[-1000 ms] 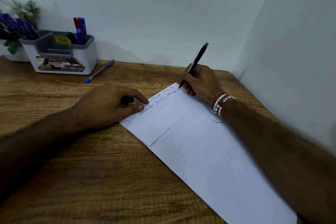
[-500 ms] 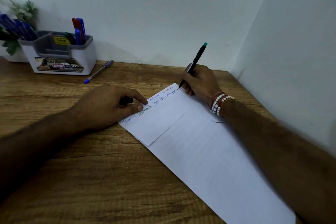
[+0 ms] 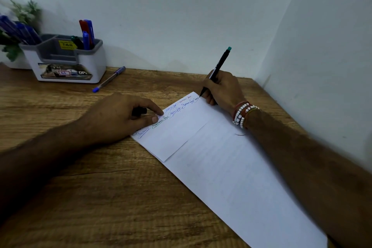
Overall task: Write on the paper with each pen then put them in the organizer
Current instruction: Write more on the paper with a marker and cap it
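My right hand (image 3: 223, 90) is pinching the black pen (image 3: 218, 66), its tip touching the paper (image 3: 221, 163) just beside that hand. My left hand (image 3: 120, 117) is pressing the paper's other edge and curling round a small black cap (image 3: 140, 110). The organizer (image 3: 68, 62) is sitting well past my left hand.

Watching remotely, I saw both forearms bare to the frame's edge. Just behind the right grip (image 3: 223, 88), a stack of bracelets (image 3: 242, 113) circled the wrist: reddish-orange thread bands nearest the grip, a strand of round white beads, dark red beads, and a thin yellow-green cord on the arm side. The left grip (image 3: 120, 115) showed a short-trimmed thumbnail.
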